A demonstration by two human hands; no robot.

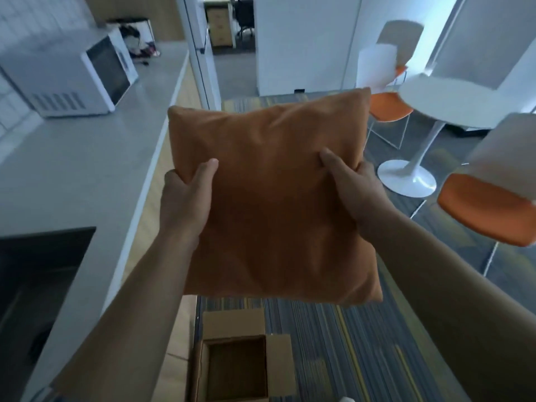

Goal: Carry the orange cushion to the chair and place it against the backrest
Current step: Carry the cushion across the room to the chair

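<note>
The orange cushion (269, 175) fills the middle of the view, held up flat in the air in front of me. My left hand (185, 195) grips its left edge, thumb on the front face. Gripping the right edge is my right hand (353, 187), its thumb also pressed into the fabric. A chair with an orange seat (484, 213) and a pale backrest (504, 149) stands close by at the right. A second chair with an orange seat (388, 107) stands farther off, beyond the cushion's top right corner.
A grey counter (87, 158) runs along the left with a white microwave (72, 74) and a dark sink (37, 274). An open cardboard box (237, 364) sits on the striped carpet below. A round white pedestal table (446, 103) stands between the chairs. An open doorway (232, 39) lies ahead.
</note>
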